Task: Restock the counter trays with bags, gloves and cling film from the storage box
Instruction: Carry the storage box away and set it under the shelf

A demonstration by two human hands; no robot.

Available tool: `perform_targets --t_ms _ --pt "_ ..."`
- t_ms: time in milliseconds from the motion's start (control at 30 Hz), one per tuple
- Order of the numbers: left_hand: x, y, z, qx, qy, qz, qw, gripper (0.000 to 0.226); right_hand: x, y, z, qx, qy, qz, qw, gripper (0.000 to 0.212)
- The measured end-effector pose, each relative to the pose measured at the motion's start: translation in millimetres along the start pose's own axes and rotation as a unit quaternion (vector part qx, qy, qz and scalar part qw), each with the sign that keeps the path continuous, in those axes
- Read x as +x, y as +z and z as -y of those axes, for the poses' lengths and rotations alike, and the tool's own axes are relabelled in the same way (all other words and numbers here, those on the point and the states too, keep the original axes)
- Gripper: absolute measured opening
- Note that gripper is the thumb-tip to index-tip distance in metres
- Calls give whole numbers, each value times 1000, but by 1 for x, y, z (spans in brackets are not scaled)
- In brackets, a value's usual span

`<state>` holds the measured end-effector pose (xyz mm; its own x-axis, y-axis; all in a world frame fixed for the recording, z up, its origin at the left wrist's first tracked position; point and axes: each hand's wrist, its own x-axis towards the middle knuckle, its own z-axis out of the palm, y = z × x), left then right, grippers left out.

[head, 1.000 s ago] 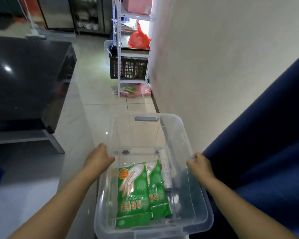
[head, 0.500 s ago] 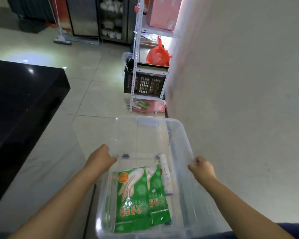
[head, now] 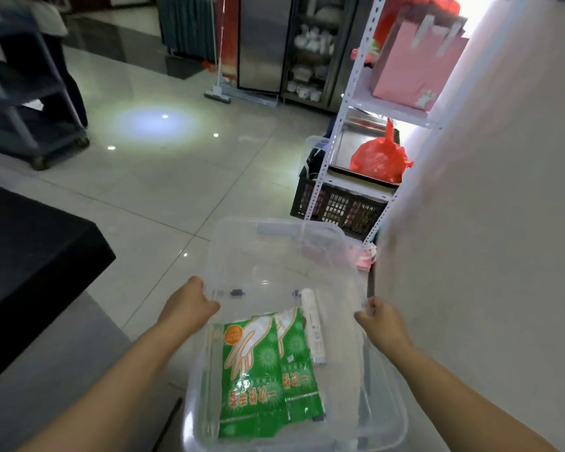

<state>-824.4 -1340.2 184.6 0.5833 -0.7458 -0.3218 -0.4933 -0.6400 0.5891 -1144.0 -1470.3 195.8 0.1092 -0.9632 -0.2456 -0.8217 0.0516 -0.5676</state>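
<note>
A clear plastic storage box (head: 268, 252) fills the lower centre of the frame. It is rectangular with rounded corners, and its walls are glossy and see-through. The left hand (head: 190, 305) grips the left rim with the fingers curled over the edge into the box. The right hand (head: 379, 321) grips the right rim in a closed fist, with the thumb on top. Both bare forearms run in from the bottom corners.

Two flat green glove packets (head: 252, 370) lie overlapping on the box floor. Their film is shiny and crinkled, printed with a white hand outline and an orange disc. Just right of them, touching the edge of the second packet, lies a slim white roll (head: 312, 327). It is cylindrical and smooth; what it holds cannot be told.

A matte black counter (head: 30, 256) with a squared corner stands at the left edge. Polished pale floor tiles (head: 177, 190) behind the box reflect bright spots of light. A white perforated metal rack (head: 349, 93) stands at the upper right against a plain off-white wall (head: 486, 223). The rack carries a stiff pink paper bag (head: 415, 66) and, lower down, a knotted red plastic bag (head: 379, 158). A black lattice crate (head: 340, 207) sits beneath. A grey wheeled cart (head: 20, 93) stands at the upper left.
</note>
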Motion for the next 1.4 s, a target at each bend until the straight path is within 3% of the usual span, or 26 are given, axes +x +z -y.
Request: perform_targets --t_ms 167,433,667,967,1133,1200,1300,1400 --pt "104 -8 -27 -22 -8 -25 999 25 109 11 45 -15 -25 8 1000 20" --pt "244 -29 -83 -46 -24 2 999 25 237 2 124 -12 -37 -14 999 9" --pt "371 -43 -128 -62 -39 9 997 26 365 11 173 2 -24 14 1000 8" --pt "531 -80 -181 -92 -115 -32 989 29 560 44 263 16 -47 76 996 26" --pt "613 -116 -195 -116 -132 -61 983 37 650 61 335 -9 -108 80 991 36" --pt "648 -129 -193 -118 -137 -69 981 39 683 72 361 -10 -117 86 989 33" --pt "711 -149 -189 -128 -142 -73 979 40 736 94 402 0 -120 91 989 13" --pt "782 -172 -185 -123 -132 -62 982 39 785 120 441 11 -111 87 990 19"
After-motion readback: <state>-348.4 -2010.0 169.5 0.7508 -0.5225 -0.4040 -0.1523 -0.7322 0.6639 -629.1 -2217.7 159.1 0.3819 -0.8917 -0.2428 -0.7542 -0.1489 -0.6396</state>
